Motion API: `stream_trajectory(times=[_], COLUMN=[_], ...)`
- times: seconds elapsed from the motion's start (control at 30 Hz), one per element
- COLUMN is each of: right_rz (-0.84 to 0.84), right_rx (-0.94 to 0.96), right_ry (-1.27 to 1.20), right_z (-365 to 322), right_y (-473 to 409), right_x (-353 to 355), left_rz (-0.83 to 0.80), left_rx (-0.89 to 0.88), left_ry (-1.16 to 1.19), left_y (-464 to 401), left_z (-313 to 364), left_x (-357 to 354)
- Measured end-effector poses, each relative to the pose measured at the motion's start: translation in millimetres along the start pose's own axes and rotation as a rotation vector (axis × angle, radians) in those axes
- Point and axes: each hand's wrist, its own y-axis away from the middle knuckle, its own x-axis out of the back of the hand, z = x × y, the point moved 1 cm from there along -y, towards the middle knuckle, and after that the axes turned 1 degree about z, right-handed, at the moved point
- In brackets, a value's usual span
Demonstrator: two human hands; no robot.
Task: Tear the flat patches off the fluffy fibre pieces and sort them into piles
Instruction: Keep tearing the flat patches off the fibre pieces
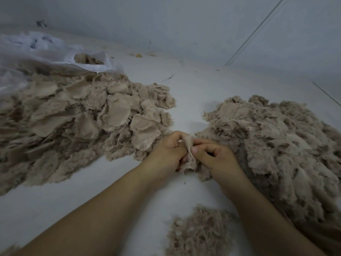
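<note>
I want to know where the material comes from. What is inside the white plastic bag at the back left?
Through the opening of the white plastic bag, some beige fibre pieces show, like those in the left pile. How much the bag holds is hidden by its plastic.

Piece (188,156): beige fluff with a flat woven patch, pinched upright between my fingers (195,149).
Left pile (77,115): large and spread wide, many flat patches showing face up among fluff.
Right pile (276,145): large, mostly fluffy, a flat patch near its far edge.
Near pile (199,233): small, loose fluff only.
</note>
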Motion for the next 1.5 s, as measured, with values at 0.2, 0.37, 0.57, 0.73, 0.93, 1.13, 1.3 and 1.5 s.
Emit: stream_trajectory(times=[0.2, 0.37, 0.57, 0.73, 0.93, 1.13, 1.3, 1.5], right_rz=[0.050, 0.068, -0.052, 0.091, 0.131, 0.179, 0.143, 0.063], right_rx=[-0.050, -0.052, -0.032, -0.019, 0.011, 0.030, 0.041, 0.111], right_ry=[-0.062, -0.132, -0.174, -0.187, -0.101, -0.156, -0.115, -0.069], right_z=[0.2, -1.8, -6.6, -5.1, -0.6, 0.3, 1.9, 3.2], right_y=[-2.1, -1.2, 5.5, 3.9, 0.0, -2.1, -1.3, -1.3], right_x=[2.7, 5.2, 0.3, 5.2, 3.8, 7.3, 7.2, 6.8], left_rz=[0.110, 0.019, 0.024, -0.015, -0.053, -0.379, -0.509, 0.176], left_rx=[-0.001, -0.007, 0.008, 0.010, 0.004, 0.084, 0.027, -0.077], left_ry=[0.066, -0.062, -0.023, -0.073, -0.116, -0.242, -0.409, -0.271], left_y=[-0.3, 3.4, 5.3, 1.2, -1.2, 8.8, 18.4, 1.9], left_z=[1.2, 2.4, 1.0, 4.2, 9.6, 16.2, 28.1, 10.5], left_x=[-1.5, -7.4, -5.6, 6.7, 25.2, 26.6, 17.7, 10.5])
